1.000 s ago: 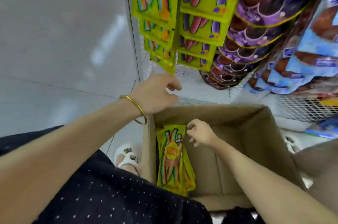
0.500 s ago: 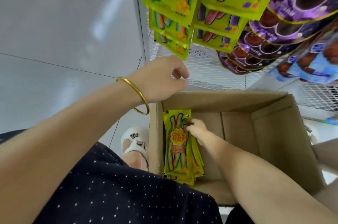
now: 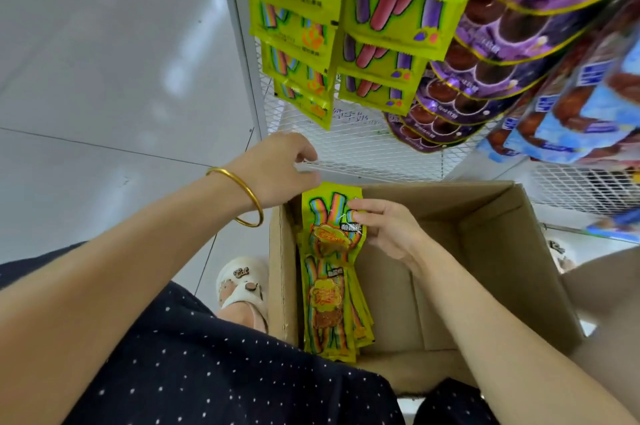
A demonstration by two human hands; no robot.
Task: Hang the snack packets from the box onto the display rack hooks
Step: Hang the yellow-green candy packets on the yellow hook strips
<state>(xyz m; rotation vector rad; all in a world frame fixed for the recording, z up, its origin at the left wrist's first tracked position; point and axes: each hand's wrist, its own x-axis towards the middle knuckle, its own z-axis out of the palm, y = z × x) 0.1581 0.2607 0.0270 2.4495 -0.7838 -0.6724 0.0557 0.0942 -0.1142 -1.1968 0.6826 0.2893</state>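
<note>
Nearest, below both hands, a dark fabric with small white dots (image 3: pixel 194 372) is seen, with a white sandal (image 3: pixel 242 286) beside it on the pale floor. Beyond it stands an open brown cardboard box (image 3: pixel 502 251). A stack of flat yellow-green snack packets printed with rainbow strips (image 3: pixel 329 313) is leaned against its left wall, below the right fingers. The top packet (image 3: pixel 330 216) is pinched at its right edge between thumb and fingers of the right hand (image 3: pixel 388 234), with its upper end raised to the box rim. The left hand (image 3: pixel 277 168), a gold bangle (image 3: pixel 247 197) on its wrist, is held just above and left of that packet's top. Its fingers are curled against the lower rail of the white wire-mesh display rack (image 3: pixel 363 144); whether anything is gripped cannot be told.

The step in hand is judged to be the drawing of one packet from the box. Next, the packet would need to be carried up and its top hole threaded onto a hook; no hook is plainly seen.

The box rim and the rack rail must be cleared on the way. Open mesh is left between the left fingers and the lowest of the hanging rainbow packets (image 3: pixel 298 26) above them. Further right, the rack is crowded by purple packets (image 3: pixel 485 43) and blue packets (image 3: pixel 571 105).
</note>
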